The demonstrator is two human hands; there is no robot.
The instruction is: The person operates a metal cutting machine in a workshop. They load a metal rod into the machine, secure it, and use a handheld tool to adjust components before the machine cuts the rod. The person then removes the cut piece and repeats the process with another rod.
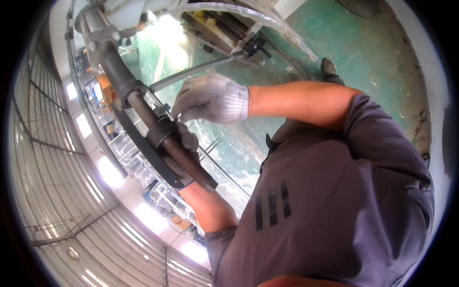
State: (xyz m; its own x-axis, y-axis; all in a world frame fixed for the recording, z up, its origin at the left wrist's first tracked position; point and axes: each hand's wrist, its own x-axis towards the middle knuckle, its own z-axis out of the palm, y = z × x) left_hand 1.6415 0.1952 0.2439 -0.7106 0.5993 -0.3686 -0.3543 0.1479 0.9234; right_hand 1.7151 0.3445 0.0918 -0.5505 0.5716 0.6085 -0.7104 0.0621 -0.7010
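Observation:
A dark metal shaft runs on a slant from the upper left to the middle, with a thick dark collar around it. My left hand, in a dark glove, is wrapped around the shaft just below the collar, partly hidden behind it. My right hand, in a grey knit glove, reaches in from the right. Its fingertips pinch a small shiny metal piece at the collar's upper edge. A black band curves along the shaft's left side.
Below lies a green painted floor with my shoe on it. A machine with a clear plastic hose and a black knob stands at the top. A thin metal bar crosses under my right hand. Wire fencing is on the left.

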